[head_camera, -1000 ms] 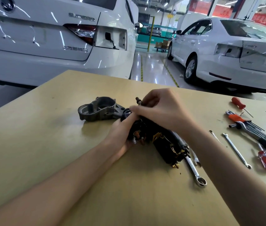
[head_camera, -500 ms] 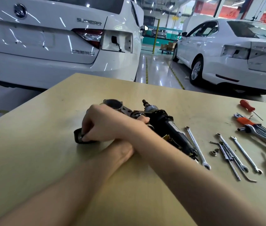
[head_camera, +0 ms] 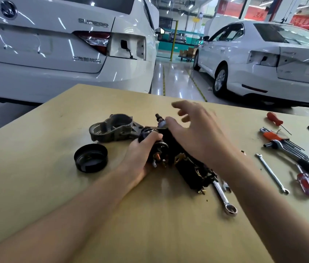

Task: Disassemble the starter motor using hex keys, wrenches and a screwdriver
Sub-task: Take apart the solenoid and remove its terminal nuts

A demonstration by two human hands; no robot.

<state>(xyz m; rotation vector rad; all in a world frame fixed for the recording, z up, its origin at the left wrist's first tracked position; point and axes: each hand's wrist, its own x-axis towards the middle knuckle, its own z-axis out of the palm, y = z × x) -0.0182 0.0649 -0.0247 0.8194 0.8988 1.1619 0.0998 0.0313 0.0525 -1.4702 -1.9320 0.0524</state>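
The black starter motor (head_camera: 191, 171) lies in the middle of the wooden table (head_camera: 36, 186), its grey cast nose housing (head_camera: 115, 128) pointing to the far left. My left hand (head_camera: 140, 154) grips the motor's round front part from the near side. Above the motor's far end hovers my right hand (head_camera: 197, 133), blurred, fingers spread and holding nothing. A black round end cap (head_camera: 90, 158) sits open side up on the table, left of the motor.
A ring spanner (head_camera: 224, 198) lies just right of the motor. Further right are a slim spanner (head_camera: 272, 173), a hex key set (head_camera: 282, 141) with an orange holder, and red-handled screwdrivers (head_camera: 307, 184). Two white cars stand beyond the table's far edge.
My right hand set the black end cap down on the table at the left, let go of it and came back over the motor. My left hand kept its hold.
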